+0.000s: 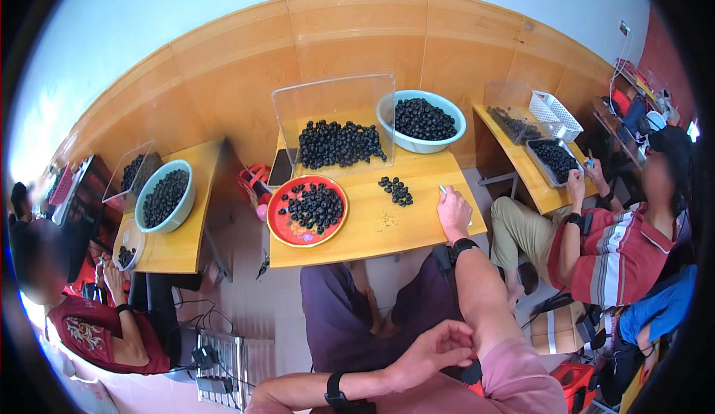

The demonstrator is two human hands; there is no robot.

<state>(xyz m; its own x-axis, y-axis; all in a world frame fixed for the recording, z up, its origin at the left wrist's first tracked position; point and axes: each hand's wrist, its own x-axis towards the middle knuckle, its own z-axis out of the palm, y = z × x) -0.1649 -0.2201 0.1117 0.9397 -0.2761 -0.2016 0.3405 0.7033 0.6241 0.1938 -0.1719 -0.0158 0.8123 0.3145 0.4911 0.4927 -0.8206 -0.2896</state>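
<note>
On the right part of the yellow wooden table [357, 246], my right hand [454, 214] is closed round a thin whitish tool [444, 190] whose kind I cannot make out. Drawn back over my right forearm, my left hand [432, 354] holds nothing; its fingers are loosely bent and apart, close to or touching the arm. A small group of round black pieces [395, 191], like beads or nuts, lies left of my right hand, with dark crumbs [386, 222] nearer me. More black pieces rest in a red round tray [272, 224] at the left.
A clear upright panel [331, 93] backs a black heap [339, 144]; beside it stands a light blue basin [424, 146] of black pieces. People work at tables left [112, 317] and right [618, 242]. A metal stool [223, 373] with cables stands lower left.
</note>
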